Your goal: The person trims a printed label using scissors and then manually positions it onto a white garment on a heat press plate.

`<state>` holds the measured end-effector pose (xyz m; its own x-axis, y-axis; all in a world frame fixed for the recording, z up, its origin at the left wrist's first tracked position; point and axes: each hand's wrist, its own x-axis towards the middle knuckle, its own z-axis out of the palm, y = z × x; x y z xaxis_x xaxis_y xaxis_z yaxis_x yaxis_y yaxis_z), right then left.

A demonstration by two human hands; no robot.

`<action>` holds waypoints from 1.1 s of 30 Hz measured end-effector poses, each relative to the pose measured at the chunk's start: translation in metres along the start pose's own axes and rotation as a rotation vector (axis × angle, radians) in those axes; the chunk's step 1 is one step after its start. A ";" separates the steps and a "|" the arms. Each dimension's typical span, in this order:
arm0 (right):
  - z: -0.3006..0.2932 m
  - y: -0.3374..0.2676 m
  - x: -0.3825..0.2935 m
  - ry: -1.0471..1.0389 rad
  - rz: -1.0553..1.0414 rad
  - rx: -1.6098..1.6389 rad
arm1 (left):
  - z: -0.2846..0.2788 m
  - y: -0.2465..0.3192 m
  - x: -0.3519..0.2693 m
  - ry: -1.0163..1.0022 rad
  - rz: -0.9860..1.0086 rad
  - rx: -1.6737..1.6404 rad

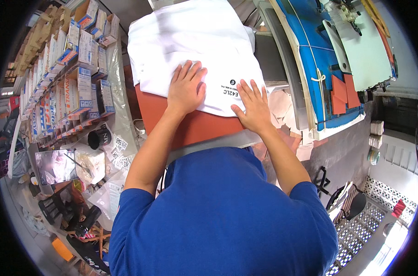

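Note:
A white garment [195,38], likely a T-shirt, lies over a red-brown pad [202,132] on a press bed in front of me. My left hand [186,89] rests palm down on the middle of the cloth, its fingers slightly spread. Near the cloth's right edge, my right hand [255,107] also lies flat, fingers apart. Just left of its fingertips is a small black print [230,92] with lettering, upside down from my side. Neither hand grips anything. Some creases run across the far part of the fabric.
Stacked cardboard boxes [79,88] fill the left side. Below them are a black mug [99,138], a lit screen [55,166] and printed code sheets [121,151]. At right stands a blue panel [312,55] tied with cord, with red-brown pads [339,95] on it. Paper scraps [281,107] lie between.

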<state>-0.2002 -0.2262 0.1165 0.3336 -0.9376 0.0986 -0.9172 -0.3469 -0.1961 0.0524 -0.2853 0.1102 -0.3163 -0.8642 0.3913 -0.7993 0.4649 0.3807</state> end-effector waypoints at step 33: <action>-0.026 0.002 0.075 -0.162 0.505 0.475 | 0.001 -0.003 0.000 -0.003 0.021 0.015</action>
<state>-0.1829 -0.2963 0.1485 -0.0447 -0.9657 -0.2559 -0.7862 0.1920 -0.5874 0.0539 -0.2870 0.1085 -0.3351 -0.8547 0.3966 -0.8001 0.4804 0.3592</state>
